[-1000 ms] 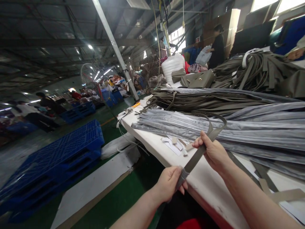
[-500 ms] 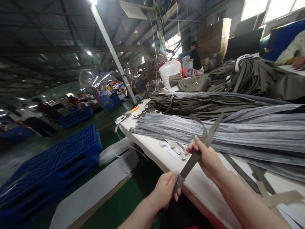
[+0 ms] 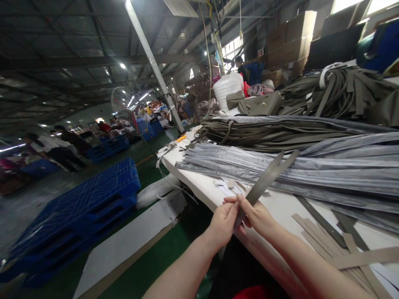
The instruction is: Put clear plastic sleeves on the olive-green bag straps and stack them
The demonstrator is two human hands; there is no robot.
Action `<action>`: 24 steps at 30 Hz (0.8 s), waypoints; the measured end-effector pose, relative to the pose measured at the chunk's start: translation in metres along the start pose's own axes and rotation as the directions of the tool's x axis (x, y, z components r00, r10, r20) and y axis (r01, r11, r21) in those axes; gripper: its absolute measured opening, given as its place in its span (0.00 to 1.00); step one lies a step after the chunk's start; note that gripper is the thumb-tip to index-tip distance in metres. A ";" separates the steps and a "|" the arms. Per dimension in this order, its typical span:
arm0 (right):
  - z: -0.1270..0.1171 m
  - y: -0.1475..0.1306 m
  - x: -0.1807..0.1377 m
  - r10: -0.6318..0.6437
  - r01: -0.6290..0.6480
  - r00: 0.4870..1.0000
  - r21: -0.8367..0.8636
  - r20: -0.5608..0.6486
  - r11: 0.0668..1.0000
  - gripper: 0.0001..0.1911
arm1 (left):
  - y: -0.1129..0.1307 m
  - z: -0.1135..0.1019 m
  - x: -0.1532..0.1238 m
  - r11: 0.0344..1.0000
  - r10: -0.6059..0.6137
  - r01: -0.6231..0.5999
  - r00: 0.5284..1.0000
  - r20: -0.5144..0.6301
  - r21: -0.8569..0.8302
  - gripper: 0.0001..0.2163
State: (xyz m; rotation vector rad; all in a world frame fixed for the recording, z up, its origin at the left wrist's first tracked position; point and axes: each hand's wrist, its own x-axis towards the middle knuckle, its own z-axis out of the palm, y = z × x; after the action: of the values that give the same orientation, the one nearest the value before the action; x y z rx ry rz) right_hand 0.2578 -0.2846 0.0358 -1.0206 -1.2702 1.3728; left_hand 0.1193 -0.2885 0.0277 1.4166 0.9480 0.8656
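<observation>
A dark grey-green strap (image 3: 260, 187) slants up and away from my two hands, over the table's near edge. Two ends of it fan apart at the top, in front of the wrapped strips. My left hand (image 3: 222, 220) is closed round the lower part. Right beside it, my right hand (image 3: 254, 214) pinches the strap with thumb and fingers, so the hands touch or nearly touch. The strap's lower end is hidden by my hands. Behind it lies a long bundle of strips in pale grey wrapping (image 3: 224, 164).
Dark straps (image 3: 264, 135) lie behind the wrapped bundle on the white table (image 3: 190, 178). Flat beige strips (image 3: 368, 257) and paper scraps are near my right forearm. Blue pallets (image 3: 81, 207) and a long white board (image 3: 131, 245) lie on the floor to the left. Several people stand farther off.
My right hand has slid down the strap to meet my left hand. The strap's upper ends now lie closer together and straighter. The view has shifted slightly.
</observation>
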 end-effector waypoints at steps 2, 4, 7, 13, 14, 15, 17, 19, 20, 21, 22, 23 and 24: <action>0.000 -0.002 -0.002 0.039 -0.039 0.999 0.009 0.002 0.999 0.44 | 0.000 0.002 0.000 1.000 -0.002 0.002 1.000 0.003 -0.017 0.29; -0.009 -0.009 -0.002 0.035 -0.027 0.996 0.097 -0.081 0.995 0.38 | -0.002 0.004 -0.003 0.999 -0.027 0.029 0.999 0.035 -0.041 0.29; -0.030 -0.022 0.001 0.005 0.043 0.979 0.232 -0.202 0.972 0.31 | -0.003 0.008 -0.006 0.997 -0.048 0.054 0.994 0.098 -0.056 0.30; -0.054 -0.037 0.002 -0.068 0.095 0.983 0.154 -0.171 0.984 0.32 | 0.015 0.017 0.005 0.999 0.006 0.001 0.991 0.130 -0.047 0.29; -0.053 -0.037 0.002 -0.087 0.111 0.980 0.130 -0.176 0.985 0.33 | 0.018 0.017 0.008 0.999 0.018 -0.013 0.991 0.135 -0.035 0.29; -0.052 -0.037 0.001 -0.104 0.125 0.977 0.105 -0.186 0.987 0.33 | 0.022 0.017 0.011 0.999 0.028 -0.025 0.990 0.140 -0.021 0.29; -0.045 -0.032 0.000 -0.116 0.130 0.975 0.061 -0.188 0.990 0.34 | 0.027 0.017 0.016 0.999 0.037 -0.037 0.988 0.149 -0.001 0.28; -0.034 -0.022 -0.001 -0.089 0.097 0.984 0.043 -0.156 0.994 0.37 | 0.031 0.017 0.020 0.999 0.033 -0.036 0.988 0.149 0.016 0.28; -0.027 -0.016 -0.001 -0.066 0.073 0.988 0.048 -0.137 0.996 0.40 | 0.032 0.017 0.021 0.999 0.029 -0.033 0.989 0.143 0.025 0.29; -0.021 -0.010 -0.001 -0.040 0.047 0.993 0.062 -0.116 0.997 0.42 | 0.031 0.016 0.022 0.999 0.023 -0.028 0.991 0.135 0.035 0.29; -0.016 -0.005 0.000 -0.017 0.025 0.995 0.082 -0.097 0.996 0.44 | 0.031 0.016 0.022 0.999 0.016 -0.023 0.992 0.127 0.049 0.30; -0.014 -0.002 0.001 0.006 0.004 0.996 0.112 -0.087 0.994 0.43 | 0.029 0.014 0.022 0.998 0.008 -0.016 0.993 0.119 0.064 0.30; -0.014 -0.001 0.002 0.023 -0.010 0.996 0.155 -0.083 0.988 0.41 | 0.027 0.013 0.021 0.997 -0.003 -0.006 0.993 0.114 0.079 0.30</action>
State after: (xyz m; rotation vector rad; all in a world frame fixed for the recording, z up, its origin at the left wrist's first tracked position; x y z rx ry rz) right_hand 0.2710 -0.2804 0.0350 -0.9734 -1.0774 1.4027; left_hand 0.1411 -0.2744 0.0536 1.5183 0.9030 0.7465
